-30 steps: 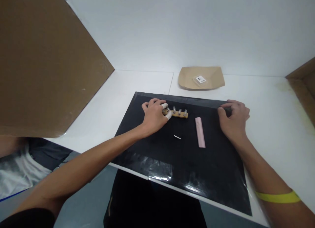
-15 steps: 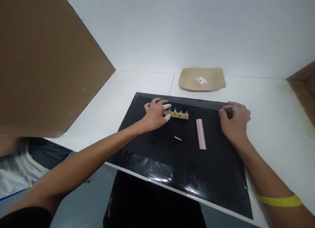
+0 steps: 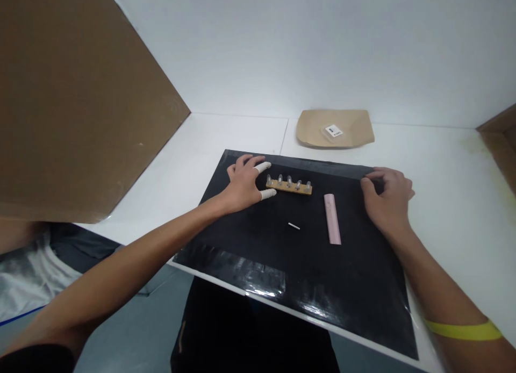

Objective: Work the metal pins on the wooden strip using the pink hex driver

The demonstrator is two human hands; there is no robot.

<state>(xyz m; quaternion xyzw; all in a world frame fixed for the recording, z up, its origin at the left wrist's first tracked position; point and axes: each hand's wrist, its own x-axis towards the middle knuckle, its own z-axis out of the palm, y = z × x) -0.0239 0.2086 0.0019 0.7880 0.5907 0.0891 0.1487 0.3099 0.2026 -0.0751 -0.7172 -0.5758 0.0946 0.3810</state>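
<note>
My left hand (image 3: 246,185), with white finger cots on thumb and index finger, is open at the left end of a tan strip (image 3: 289,188). Several small clear, nail-shaped pieces (image 3: 289,181) stand upright along the strip. The thumb and index finger are spread beside it, with nothing visible between them. On the mat's right edge rests my right hand (image 3: 389,198), its fingers loosely curved and a gap showing behind the thumb. A pink nail file-like bar (image 3: 332,219) lies between the hands. Nearer me is a thin white stick (image 3: 294,226).
Under these things is a glossy black mat (image 3: 258,244) on a white table (image 3: 463,201). A tan paper tray (image 3: 358,128) with a small clear, labelled box (image 3: 332,132) stands behind it. A brown panel (image 3: 80,104) rises at left. Part of another person (image 3: 28,271) shows beyond it.
My left hand has moved left off the strip, its thumb and index finger spreading apart, and the strip's left end is now uncovered. My right hand stays in place.
</note>
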